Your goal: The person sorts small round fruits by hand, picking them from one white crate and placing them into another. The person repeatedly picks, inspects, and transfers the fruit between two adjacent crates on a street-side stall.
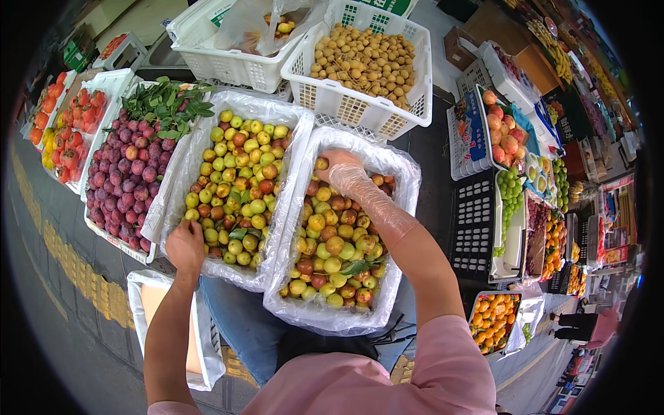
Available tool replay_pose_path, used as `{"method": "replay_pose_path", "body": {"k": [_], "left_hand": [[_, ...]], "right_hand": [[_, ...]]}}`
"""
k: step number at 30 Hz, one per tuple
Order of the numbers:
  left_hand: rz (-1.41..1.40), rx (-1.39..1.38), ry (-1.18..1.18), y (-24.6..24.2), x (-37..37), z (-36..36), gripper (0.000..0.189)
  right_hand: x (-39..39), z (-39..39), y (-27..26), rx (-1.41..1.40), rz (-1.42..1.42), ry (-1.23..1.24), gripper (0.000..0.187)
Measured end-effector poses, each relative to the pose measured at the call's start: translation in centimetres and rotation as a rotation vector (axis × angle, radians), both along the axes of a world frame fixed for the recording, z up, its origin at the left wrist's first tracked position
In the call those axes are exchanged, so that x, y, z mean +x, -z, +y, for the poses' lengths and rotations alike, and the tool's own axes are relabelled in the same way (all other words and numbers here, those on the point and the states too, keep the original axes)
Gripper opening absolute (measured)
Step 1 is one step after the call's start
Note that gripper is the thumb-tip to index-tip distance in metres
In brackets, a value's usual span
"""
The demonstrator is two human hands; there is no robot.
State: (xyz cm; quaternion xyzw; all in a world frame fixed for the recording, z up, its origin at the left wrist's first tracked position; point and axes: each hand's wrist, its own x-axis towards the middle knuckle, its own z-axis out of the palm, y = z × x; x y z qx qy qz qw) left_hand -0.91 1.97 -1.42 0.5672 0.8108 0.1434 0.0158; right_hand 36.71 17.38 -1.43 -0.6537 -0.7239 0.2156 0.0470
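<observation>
Two plastic-lined crates of green and brown jujubes lie side by side before me. My left hand [186, 243] is at the near-left edge of the left jujube crate [286, 207], fingers curled at the liner. Its fingertips are partly hidden, so I cannot tell whether they grip anything. In the far-left part of the right jujube crate [410, 179], my right hand [336, 161] holds a yellow-brown jujube [321, 164] at its fingers. Clear plastic film [373, 205] wraps that wrist and forearm. A few green leaves [355, 267] lie among the fruit.
Plums [132, 176] with leafy sprigs fill a crate at left, beside packed tomatoes [72, 150]. Beyond stands a white basket of longans [365, 62]. At right are a black crate [472, 223], green grapes [510, 192] and orange fruit [494, 319]. A white-lined crate [207, 342] sits near my left forearm.
</observation>
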Motion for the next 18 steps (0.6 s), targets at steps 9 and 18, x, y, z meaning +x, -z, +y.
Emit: {"method": "replay_pose_path", "body": {"k": [9,18], "left_hand": [[0.055,0.032,0.013,0.3,-0.1,-0.1,0.027],[0.032,0.039,0.003,0.3,-0.1,-0.2,0.029]], "right_hand": [[1.5,-6.4,-5.6,-0.534,1.182,0.342,0.036],[0.8,-10.6,-7.8,-0.580,1.142,0.221,0.038]]}}
